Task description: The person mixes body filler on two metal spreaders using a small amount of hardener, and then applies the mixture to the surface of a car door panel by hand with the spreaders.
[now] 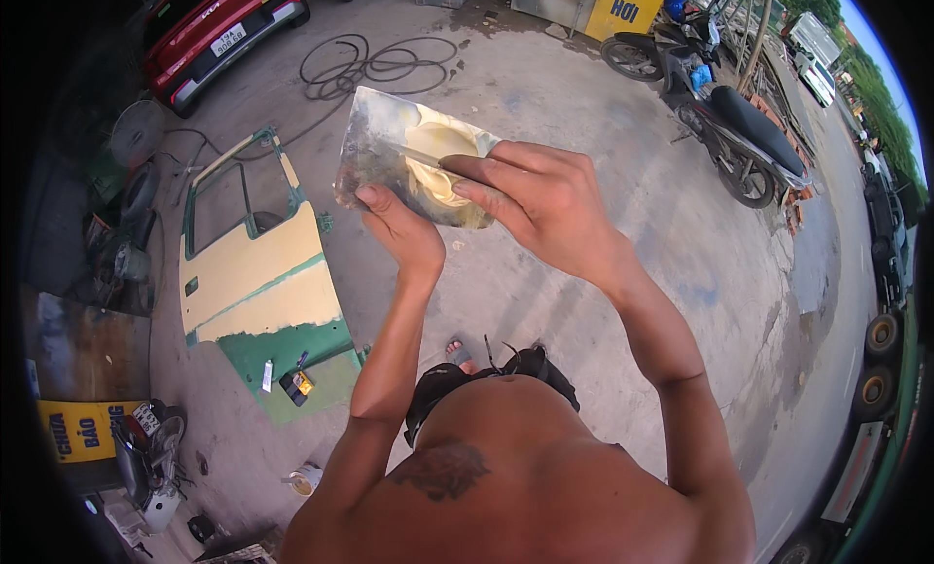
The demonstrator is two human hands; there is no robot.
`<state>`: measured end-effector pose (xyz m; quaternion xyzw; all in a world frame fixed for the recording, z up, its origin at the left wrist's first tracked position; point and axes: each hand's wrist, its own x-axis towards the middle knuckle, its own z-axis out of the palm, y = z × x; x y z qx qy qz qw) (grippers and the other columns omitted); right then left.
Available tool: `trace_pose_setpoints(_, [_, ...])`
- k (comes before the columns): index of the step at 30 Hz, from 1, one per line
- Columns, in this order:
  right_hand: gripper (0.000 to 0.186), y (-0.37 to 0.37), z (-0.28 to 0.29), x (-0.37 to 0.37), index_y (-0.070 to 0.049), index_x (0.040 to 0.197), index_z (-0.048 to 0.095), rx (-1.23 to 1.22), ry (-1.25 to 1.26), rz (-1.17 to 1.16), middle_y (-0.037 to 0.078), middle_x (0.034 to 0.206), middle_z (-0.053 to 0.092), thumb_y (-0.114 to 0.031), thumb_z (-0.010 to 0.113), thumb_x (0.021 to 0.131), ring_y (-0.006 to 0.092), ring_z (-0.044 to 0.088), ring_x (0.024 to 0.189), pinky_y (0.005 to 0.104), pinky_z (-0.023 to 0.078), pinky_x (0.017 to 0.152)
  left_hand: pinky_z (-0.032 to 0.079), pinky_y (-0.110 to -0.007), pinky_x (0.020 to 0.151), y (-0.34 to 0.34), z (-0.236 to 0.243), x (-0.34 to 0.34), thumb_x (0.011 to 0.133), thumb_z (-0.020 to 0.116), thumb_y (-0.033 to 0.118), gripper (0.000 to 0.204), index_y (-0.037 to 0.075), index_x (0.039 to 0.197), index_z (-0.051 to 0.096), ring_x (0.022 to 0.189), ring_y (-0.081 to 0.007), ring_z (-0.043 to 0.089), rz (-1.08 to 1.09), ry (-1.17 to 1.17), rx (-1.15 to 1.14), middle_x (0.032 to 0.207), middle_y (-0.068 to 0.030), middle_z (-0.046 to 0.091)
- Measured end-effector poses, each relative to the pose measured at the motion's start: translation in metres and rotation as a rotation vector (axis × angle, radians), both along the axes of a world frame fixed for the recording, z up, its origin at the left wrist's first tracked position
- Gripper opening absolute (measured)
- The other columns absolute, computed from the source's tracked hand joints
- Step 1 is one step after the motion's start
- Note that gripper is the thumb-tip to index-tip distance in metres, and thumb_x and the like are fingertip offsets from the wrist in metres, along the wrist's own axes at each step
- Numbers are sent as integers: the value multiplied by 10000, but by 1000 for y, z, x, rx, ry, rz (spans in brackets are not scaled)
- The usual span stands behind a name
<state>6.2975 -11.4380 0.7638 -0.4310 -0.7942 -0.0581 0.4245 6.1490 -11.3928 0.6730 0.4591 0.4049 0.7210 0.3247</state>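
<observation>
My left hand [407, 235] holds up a flat, stained mixing board [374, 126] by its near edge, thumb on top. Cream-coloured putty [446, 138] is smeared thickly across the board's middle and right side. Over it, my right hand [550, 202] pinches a thin putty spreader [420, 158], seen nearly edge-on and resting against the putty; my fingers hide part of it. Below and to the left, a vehicle door [258, 292], coated cream with green showing, lies on the ground. A white tube [268, 375] and a small black and yellow item [298, 384] rest on its lower green part.
Beyond the board a black hose [336, 76] lies coiled, with a red car [229, 41] parked at far left. Motorbikes [749, 126] stand at far right, and a large vehicle's wheels [876, 389] line the right edge. An open can [305, 480] sits near my left elbow.
</observation>
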Motion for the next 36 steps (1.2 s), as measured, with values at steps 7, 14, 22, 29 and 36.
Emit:
trace_pose_setpoints(7, [211,40,28,28,-37,927,705,464,217,52,90,788,663,-204,735,802,233,619,649,304,477,566,428,-298,662,8,27,16,1017,347,508,542,9,897,520,803,-135,504,-195,-178,-52,883,-53,539])
trace_pose_setpoints(14, [320,32,-26,101,-2,991,681,-492,603,163,37,802,673,-305,688,888,110,597,676,254,472,627,462,-418,1013,29,38,3,1004,354,504,632,31,1420,301,1230,-272,514,-405,-620,-12,1371,-162,452])
trace_pose_setpoints(22, [373,55,-52,70,24,1060,643,-327,1438,31,56,1000,657,-320,665,916,94,569,884,257,452,802,468,-300,830,12,20,44,993,432,501,589,-3,1299,441,1033,-173,527,-391,469,-131,1172,-106,518])
trace_pose_setpoints(29, [365,83,21,113,24,1074,620,254,1519,112,35,986,646,-320,612,952,98,554,884,252,439,805,489,-326,884,-12,45,59,992,481,400,514,-21,1286,462,1065,-216,580,-430,-169,-169,1182,-115,564])
trace_pose_setpoints(36, [350,62,-8,87,-6,1025,638,-313,746,130,56,770,627,-347,587,962,120,512,703,276,447,685,508,-363,907,9,40,52,978,507,287,441,-20,1290,459,1075,-240,601,-265,-454,-119,1210,-154,567])
